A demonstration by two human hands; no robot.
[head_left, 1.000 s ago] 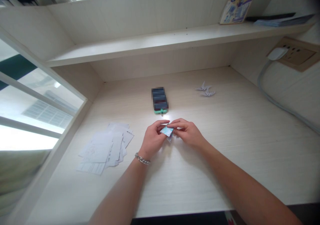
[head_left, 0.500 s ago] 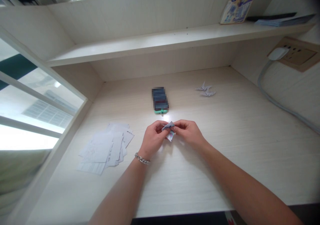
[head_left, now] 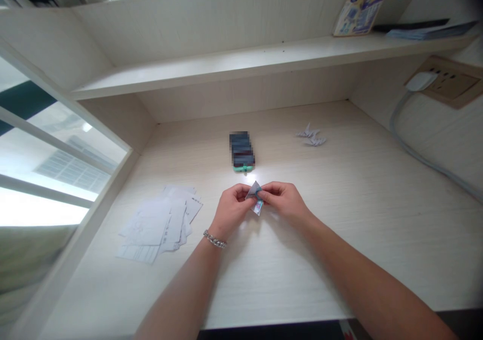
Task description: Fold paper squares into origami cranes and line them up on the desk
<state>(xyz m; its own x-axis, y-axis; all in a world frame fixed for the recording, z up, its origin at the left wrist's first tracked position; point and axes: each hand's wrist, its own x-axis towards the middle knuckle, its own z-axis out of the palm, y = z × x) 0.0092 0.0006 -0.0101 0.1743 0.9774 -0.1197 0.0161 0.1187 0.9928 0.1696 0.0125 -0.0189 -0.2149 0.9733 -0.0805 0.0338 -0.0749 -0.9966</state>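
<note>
A small folded piece of paper (head_left: 258,208), whitish with some coloured print, is pinched between both hands above the desk. My left hand (head_left: 234,204), with a chain bracelet (head_left: 215,239) at its wrist, grips the paper's left side between thumb and fingers. On the right side, the thumb and fingertips of my right hand (head_left: 284,199) close on the same paper. Parts of its folds are hidden behind the fingers. Just beyond the hands lies a phone (head_left: 242,150) with a pixelated screen and a green edge.
Loose white sheets (head_left: 162,224) lie spread at the left. Folded paper cranes (head_left: 313,138) sit at the back right. A shelf (head_left: 211,66) spans the back, bearing a small box (head_left: 357,17). A grey cable (head_left: 422,161) runs from the wall socket (head_left: 451,81) down the right side.
The folded paper has turned slightly between the fingers, its upper tip shifting a little left and up. Both hands stay nearly in place, and the other things lie as before.
</note>
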